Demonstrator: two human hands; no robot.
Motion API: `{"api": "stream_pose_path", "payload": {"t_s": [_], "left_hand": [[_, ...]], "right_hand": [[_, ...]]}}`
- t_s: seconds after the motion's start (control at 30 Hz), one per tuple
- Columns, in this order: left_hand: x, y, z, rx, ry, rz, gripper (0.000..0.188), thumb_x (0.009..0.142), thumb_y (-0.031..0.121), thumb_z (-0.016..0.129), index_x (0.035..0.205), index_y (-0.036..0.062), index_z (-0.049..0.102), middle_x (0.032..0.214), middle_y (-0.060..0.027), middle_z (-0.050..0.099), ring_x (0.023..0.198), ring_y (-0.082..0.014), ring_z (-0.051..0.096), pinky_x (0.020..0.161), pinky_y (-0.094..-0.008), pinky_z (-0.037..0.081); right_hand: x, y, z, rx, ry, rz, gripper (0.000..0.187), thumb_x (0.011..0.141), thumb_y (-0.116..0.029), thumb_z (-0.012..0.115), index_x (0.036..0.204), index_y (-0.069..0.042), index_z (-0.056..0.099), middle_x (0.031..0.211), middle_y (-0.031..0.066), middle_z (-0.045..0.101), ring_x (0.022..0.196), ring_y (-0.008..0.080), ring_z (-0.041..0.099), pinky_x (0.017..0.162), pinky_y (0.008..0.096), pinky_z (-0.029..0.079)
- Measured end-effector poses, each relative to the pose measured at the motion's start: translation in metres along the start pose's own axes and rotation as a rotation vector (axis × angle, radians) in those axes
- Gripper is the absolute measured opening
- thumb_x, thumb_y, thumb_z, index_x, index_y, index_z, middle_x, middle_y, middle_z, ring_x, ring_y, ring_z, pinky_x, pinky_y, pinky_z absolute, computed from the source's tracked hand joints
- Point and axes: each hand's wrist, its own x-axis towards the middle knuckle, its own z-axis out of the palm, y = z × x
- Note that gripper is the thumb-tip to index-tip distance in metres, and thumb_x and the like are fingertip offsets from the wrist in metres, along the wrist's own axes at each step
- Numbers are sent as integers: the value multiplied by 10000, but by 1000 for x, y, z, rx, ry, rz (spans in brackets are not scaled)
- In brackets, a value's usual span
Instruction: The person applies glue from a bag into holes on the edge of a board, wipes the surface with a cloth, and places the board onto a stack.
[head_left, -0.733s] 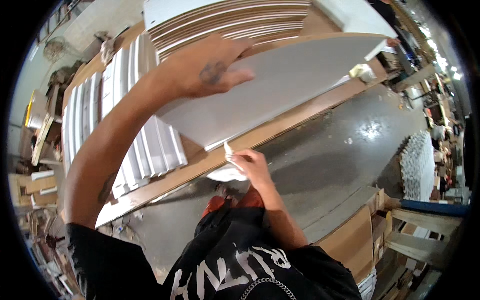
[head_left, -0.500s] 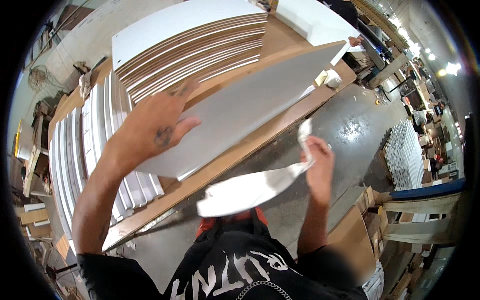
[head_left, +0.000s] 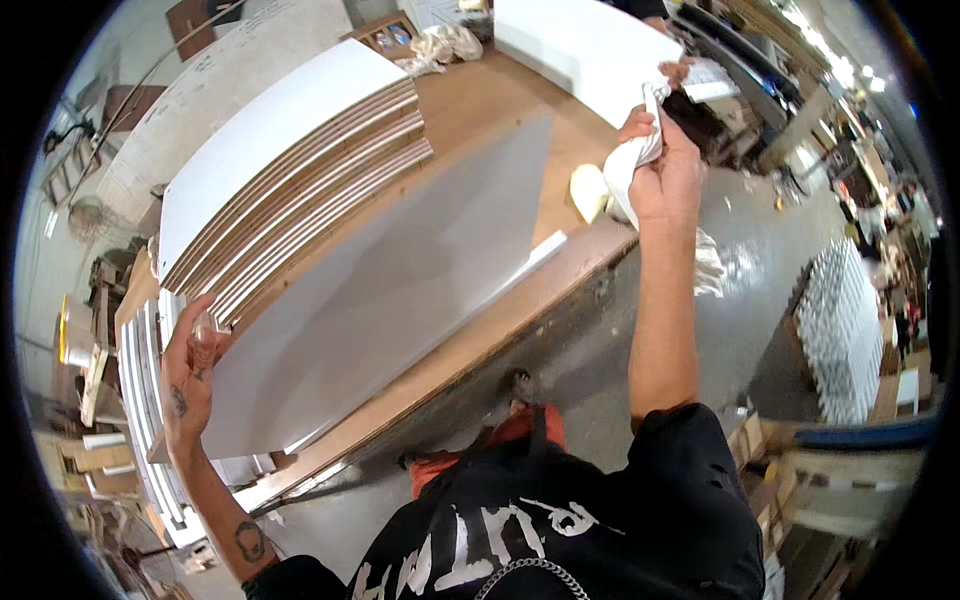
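My left hand (head_left: 190, 375) is at the left end of a long, smooth grey-white panel (head_left: 380, 300), its fingers curled round the edge. The panel lies slanting across the brown worktable (head_left: 470, 300). Raised over the table's right end, my right hand (head_left: 668, 170) is closed on a white cloth (head_left: 630, 175), which is bunched in the fingers and hangs past the forearm. Beside the cloth, a pale yellow block (head_left: 588, 192) rests on the table.
Behind the panel stands a stack of white-faced boards (head_left: 290, 150). More white boards (head_left: 150, 400) stand at the table's left end. Another person's hand (head_left: 675, 72) is by a large white panel (head_left: 580, 60) at the back right. White bundled pieces (head_left: 840, 330) stand on the floor.
My right hand has risen away from my body with the cloth, to the table's right end. My left hand has gone from above the panel to its left end. The view has shifted.
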Motion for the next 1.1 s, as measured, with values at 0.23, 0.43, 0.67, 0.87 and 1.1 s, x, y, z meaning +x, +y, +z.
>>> {"api": "stream_pose_path", "payload": {"t_s": [0.23, 0.43, 0.67, 0.87, 1.1], "left_hand": [[13, 25, 23, 95, 124, -461, 680, 942, 632, 385, 1293, 64, 518, 766, -75, 646, 654, -118, 581, 619, -243, 454], [-3, 19, 38, 9, 243, -371, 412, 1006, 369, 461, 1306, 91, 503, 752, -65, 640, 661, -106, 585, 617, -255, 490], [0, 42, 48, 83, 364, -589, 493, 968, 471, 503, 1250, 69, 550, 703, -44, 616, 606, -98, 562, 554, -241, 463], [0, 45, 55, 120, 392, -581, 520, 949, 497, 527, 1224, 58, 582, 679, -40, 596, 601, -95, 544, 573, -246, 453], [-3, 42, 58, 174, 455, -618, 525, 937, 501, 547, 1202, 51, 606, 651, -26, 573, 628, -106, 535, 569, -265, 424]], "right_hand": [[115, -29, 54, 150, -203, 217, 61, 923, 49, 405, 917, 57, 465, 791, 87, 452, 711, 179, 483, 682, 303, 472], [181, -37, 90, 482, -521, 687, 448, 944, -297, 476, 1230, 44, 423, 1178, 161, 485, 983, 256, 557, 888, 395, 457], [150, -1, 87, 282, -341, 549, 131, 920, 33, 406, 980, 123, 478, 824, 142, 497, 728, 212, 522, 677, 327, 507], [161, 53, 73, 185, -156, 566, 177, 908, 54, 336, 1070, 110, 381, 858, 160, 455, 698, 218, 508, 601, 329, 520], [175, 103, 67, -149, -97, 545, 194, 953, 20, 359, 1098, 144, 394, 902, 196, 497, 747, 248, 541, 676, 373, 526]]}}
